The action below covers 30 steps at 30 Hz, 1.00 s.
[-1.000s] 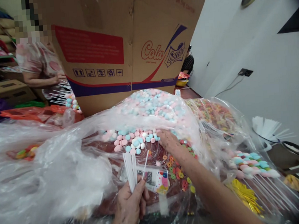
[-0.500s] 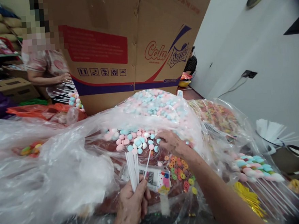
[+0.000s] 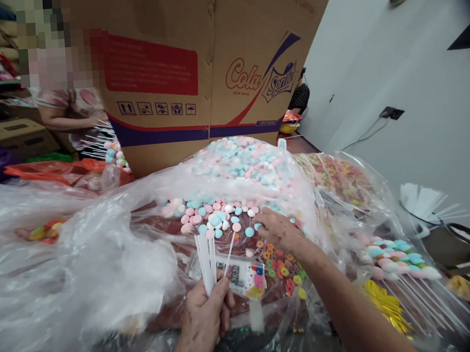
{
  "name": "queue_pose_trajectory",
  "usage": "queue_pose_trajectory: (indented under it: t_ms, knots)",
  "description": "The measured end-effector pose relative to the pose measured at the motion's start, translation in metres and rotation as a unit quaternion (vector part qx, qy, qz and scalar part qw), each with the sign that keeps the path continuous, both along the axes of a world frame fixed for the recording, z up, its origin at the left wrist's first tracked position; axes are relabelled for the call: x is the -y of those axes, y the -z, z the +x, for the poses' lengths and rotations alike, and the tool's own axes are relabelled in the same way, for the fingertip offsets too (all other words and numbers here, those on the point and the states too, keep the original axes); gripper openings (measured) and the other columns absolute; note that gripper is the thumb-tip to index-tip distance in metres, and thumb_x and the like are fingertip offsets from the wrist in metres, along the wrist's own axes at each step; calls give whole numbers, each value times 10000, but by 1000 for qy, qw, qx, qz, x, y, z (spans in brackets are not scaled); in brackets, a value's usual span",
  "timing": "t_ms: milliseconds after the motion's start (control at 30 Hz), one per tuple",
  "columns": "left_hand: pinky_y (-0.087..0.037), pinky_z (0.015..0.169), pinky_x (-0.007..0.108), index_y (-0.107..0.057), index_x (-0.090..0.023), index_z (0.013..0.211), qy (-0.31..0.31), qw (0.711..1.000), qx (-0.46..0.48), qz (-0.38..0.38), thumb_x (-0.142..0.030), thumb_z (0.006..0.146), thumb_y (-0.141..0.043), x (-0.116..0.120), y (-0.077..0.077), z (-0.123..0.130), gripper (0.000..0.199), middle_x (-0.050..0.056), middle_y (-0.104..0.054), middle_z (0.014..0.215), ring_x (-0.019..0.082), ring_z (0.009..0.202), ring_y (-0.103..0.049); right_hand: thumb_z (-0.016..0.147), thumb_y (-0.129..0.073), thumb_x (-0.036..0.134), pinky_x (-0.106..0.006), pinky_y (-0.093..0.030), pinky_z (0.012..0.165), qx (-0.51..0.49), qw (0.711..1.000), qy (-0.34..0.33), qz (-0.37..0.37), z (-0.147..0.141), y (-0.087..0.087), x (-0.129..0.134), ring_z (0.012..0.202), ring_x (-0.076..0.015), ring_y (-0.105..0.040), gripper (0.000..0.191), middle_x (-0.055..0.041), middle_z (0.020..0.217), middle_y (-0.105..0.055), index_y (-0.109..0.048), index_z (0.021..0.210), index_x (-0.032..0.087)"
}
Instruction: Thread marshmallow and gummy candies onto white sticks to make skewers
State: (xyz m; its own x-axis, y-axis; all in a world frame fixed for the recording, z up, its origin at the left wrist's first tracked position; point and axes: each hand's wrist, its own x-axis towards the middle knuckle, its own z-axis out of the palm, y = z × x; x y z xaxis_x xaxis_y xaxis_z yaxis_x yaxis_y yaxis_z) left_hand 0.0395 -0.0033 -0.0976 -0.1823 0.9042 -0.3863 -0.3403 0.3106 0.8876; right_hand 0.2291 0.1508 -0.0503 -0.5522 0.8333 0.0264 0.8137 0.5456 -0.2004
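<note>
My left hand (image 3: 210, 306) is closed round a bundle of thin white sticks (image 3: 206, 261). One single stick (image 3: 229, 253) is held apart from the bundle between thumb and finger, its tip pointing up. My right hand (image 3: 277, 231) is over the table with fingers bent down at a light blue marshmallow (image 3: 258, 226); it appears pinched at the fingertips, which are partly hidden. Another blue marshmallow (image 3: 249, 232) lies just left of it. Loose pink, white and blue marshmallows (image 3: 217, 220) spread out beyond, from a large clear plastic bag (image 3: 242, 162) full of them.
Colourful ring-shaped sweets (image 3: 284, 272) and a printed packet (image 3: 246, 277) lie near my hands. Finished marshmallow skewers (image 3: 402, 258) and gold ties (image 3: 387, 305) are at right. A large cardboard box (image 3: 166, 111) stands behind; a person (image 3: 73, 109) works at left. Crumpled plastic (image 3: 105, 271) covers the left side.
My right hand has shifted slightly right and toward me, and two blue marshmallows by its fingertips have moved right. My left hand keeps its grip on the sticks. The view has shifted slightly.
</note>
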Motion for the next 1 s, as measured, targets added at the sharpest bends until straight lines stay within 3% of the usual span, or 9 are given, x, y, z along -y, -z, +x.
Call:
queue_pose_trajectory:
  t_ms: [100,233,433,700,867,1000]
  knots:
    - [-247,259,154,-611,-174,795,-4,1000,2,-2,-613,633,-745,-1,-1,0,487,-55,-601,477,59,243,-401,890,-479,115,-274,-392,782,-56,998,-5,-22,-11,1,2,872,-179,-568,204,-53,978,-620,-652,970,187]
    - [-237,261,150,-606,-173,802,-3,1000,-1,7,-604,660,-733,-2,1,1,471,-53,-607,491,52,244,-390,857,-497,66,-279,-383,818,-26,999,14,-30,-20,7,6,914,-188,-569,207,-73,1029,-655,-629,984,164]
    - [-247,272,154,-604,-173,795,2,1000,-3,13,-584,694,-721,0,1,0,439,-53,-607,504,53,256,-399,916,-462,80,-273,-373,785,2,1000,20,12,-23,9,10,866,-179,-577,175,-75,976,-682,-604,879,175]
    - [-240,269,154,-603,-174,805,7,1000,-3,13,-596,683,-721,0,2,0,455,-55,-608,508,54,248,-399,895,-453,81,-283,-376,724,0,998,19,64,-23,10,7,781,-183,-560,196,-63,898,-668,-617,872,186]
    - [-239,273,152,-592,-174,778,5,1000,-8,11,-590,678,-722,-1,2,-1,447,-55,-600,496,50,249,-394,873,-485,24,-277,-418,763,-5,999,-34,43,-21,17,5,846,-179,-580,219,-60,931,-660,-617,829,194]
    - [-251,277,153,-601,-171,803,9,1000,-6,7,-570,698,-721,1,0,-1,430,-52,-608,509,50,259,-399,898,-501,38,-279,-448,809,-1,999,-37,33,-21,25,4,885,-184,-604,207,-67,944,-671,-639,887,192]
